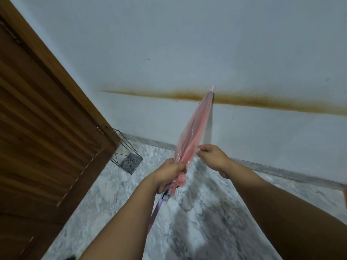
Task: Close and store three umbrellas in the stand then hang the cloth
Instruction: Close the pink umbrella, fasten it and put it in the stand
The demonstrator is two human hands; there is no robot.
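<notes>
A folded pink see-through umbrella [195, 128] points up and away, its tip near the brown stain on the wall. My left hand [169, 173] grips it around the bunched lower canopy, just above the pale purple shaft that runs down toward me. My right hand [212, 156] pinches the canopy's edge or strap on the right side. A black wire umbrella stand [124, 156] sits on the floor at the left, by the door corner, with nothing visible inside. No cloth or other umbrella is clearly in view.
A brown louvred wooden door [41, 128] fills the left side. A pale wall [206, 44] with a rusty horizontal stain lies ahead. Grey marbled floor [197, 212] spreads below. A small orange patch [345, 196] shows at the right edge.
</notes>
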